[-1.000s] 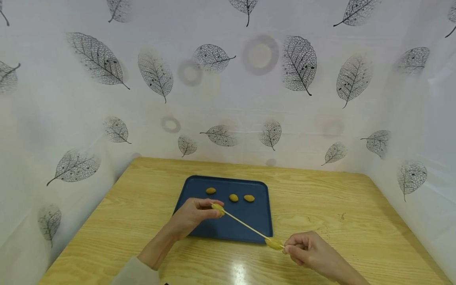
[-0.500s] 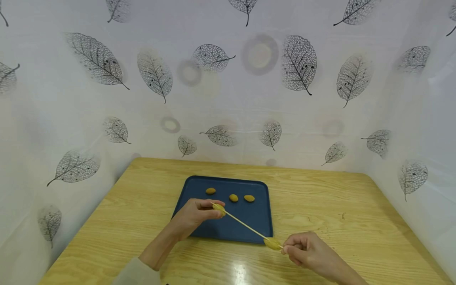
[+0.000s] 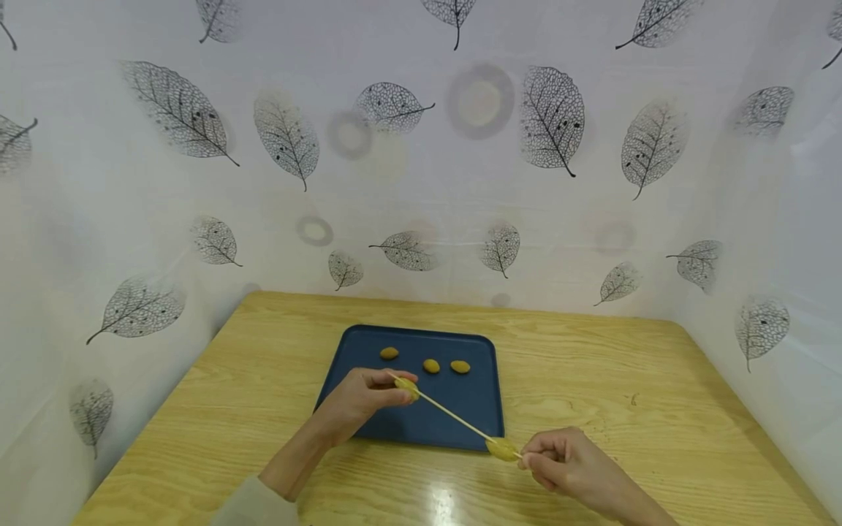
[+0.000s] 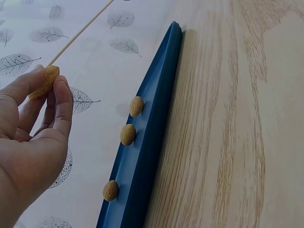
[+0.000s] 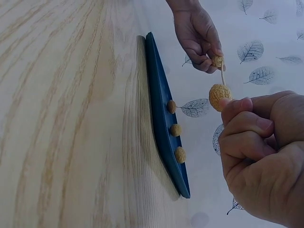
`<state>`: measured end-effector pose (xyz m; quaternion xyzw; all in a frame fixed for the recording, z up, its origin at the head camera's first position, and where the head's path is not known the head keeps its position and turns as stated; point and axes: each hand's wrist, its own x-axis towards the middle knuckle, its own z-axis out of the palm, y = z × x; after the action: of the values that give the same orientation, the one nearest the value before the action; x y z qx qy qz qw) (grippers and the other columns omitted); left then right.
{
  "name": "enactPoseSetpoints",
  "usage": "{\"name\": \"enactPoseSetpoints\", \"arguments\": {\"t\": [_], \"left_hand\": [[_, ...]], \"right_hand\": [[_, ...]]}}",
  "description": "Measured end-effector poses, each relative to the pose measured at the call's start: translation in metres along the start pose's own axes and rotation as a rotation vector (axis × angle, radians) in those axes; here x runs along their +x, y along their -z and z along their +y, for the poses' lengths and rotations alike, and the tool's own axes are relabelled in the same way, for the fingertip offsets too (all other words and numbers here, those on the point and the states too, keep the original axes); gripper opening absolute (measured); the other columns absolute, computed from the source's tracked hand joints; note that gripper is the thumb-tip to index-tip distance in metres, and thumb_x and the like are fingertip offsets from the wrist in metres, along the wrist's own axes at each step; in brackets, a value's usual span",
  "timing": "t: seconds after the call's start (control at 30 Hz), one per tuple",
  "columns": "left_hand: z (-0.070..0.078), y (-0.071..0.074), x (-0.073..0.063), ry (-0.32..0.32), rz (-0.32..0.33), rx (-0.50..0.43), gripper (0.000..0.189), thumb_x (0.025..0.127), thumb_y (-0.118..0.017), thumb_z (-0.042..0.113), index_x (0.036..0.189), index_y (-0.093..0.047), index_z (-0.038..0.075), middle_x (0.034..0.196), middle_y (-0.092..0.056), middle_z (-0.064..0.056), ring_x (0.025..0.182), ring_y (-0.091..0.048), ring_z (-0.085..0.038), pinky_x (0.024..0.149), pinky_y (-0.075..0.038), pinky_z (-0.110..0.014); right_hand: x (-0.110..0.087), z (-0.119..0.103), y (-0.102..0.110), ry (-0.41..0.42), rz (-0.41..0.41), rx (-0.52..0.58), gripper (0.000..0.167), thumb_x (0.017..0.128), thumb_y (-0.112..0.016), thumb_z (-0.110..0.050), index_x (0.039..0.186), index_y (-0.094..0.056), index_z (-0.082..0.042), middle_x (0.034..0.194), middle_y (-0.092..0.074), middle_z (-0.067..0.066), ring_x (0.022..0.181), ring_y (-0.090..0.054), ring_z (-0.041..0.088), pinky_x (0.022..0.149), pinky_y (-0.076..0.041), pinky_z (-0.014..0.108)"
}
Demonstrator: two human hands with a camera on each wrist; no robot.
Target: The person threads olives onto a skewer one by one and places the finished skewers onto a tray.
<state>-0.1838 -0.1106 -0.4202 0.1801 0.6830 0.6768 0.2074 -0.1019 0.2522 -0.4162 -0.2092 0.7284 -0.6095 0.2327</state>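
A thin wooden skewer (image 3: 454,414) slants down to the right between the two hands, above the tray. My left hand (image 3: 359,400) pinches a wrinkled yellow oval fruit (image 4: 46,81) at the skewer's far end, thumb on one side and fingers on the other. The tip pokes out a little past that fruit. Near the other end sits a second wrinkled yellow fruit (image 5: 219,97), threaded on the stick. Just beyond it, my right hand (image 3: 569,464) grips the skewer's end between thumb and forefinger, the other fingers curled in.
Below the left hand lies a blue rectangular tray (image 3: 454,431) on a wood-grain table (image 3: 592,380). Three brown oval fruits, one at the left (image 3: 389,353), rest toward the tray's far side. A white leaf-print curtain (image 3: 421,190) encloses the table's back and sides.
The left hand and its fruit have shifted very slightly to the right. The fruit by the right hand sits a touch further left; the right hand has barely moved.
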Motion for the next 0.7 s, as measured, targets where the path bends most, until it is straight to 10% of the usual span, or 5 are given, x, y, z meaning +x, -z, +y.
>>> {"name": "enactPoseSetpoints", "arguments": {"t": [0.7], "left_hand": [[0.0014, -0.0026, 0.0014, 0.0, 0.013, -0.025, 0.027, 0.099, -0.072, 0.018, 0.113, -0.075, -0.005, 0.145, -0.056, -0.024, 0.146, -0.038, -0.04, 0.114, -0.043, -0.05]], "right_hand": [[0.0058, -0.005, -0.0013, 0.004, 0.034, -0.056, 0.026, 0.106, -0.057, -0.009, 0.1, -0.066, 0.015, 0.058, -0.04, 0.012, 0.049, -0.03, 0.002, 0.039, -0.018, 0.031]]}}
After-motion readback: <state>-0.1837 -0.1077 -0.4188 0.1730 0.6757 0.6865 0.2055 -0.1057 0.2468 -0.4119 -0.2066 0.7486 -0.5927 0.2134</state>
